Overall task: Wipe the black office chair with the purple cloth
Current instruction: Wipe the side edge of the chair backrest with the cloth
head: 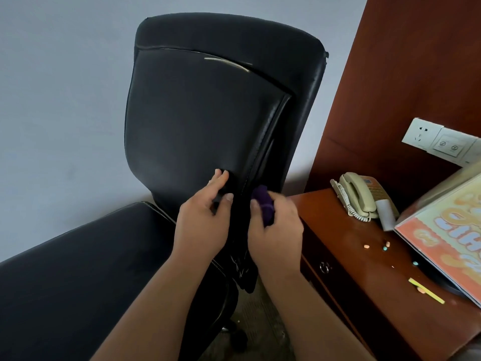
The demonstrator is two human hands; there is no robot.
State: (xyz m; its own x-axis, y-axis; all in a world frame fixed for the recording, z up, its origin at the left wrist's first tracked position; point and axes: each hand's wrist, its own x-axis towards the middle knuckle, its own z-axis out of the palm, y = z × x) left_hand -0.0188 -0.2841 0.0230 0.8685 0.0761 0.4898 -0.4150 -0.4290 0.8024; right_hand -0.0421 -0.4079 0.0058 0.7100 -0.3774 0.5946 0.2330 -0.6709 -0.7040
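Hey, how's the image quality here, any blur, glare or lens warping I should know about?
Head view: light is dim and flat; the black office chair shows only a faint sheen low on its backrest, no hard glare. The purple cloth in the right hand looks slightly smeared; the left hand reads crisper. Wide-angle warp leans the wood panel.

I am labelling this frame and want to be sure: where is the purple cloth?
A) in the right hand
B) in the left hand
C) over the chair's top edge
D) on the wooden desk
A: the purple cloth is bunched in the right hand, low beside the backrest, while the left hand grips the black office chair itself.
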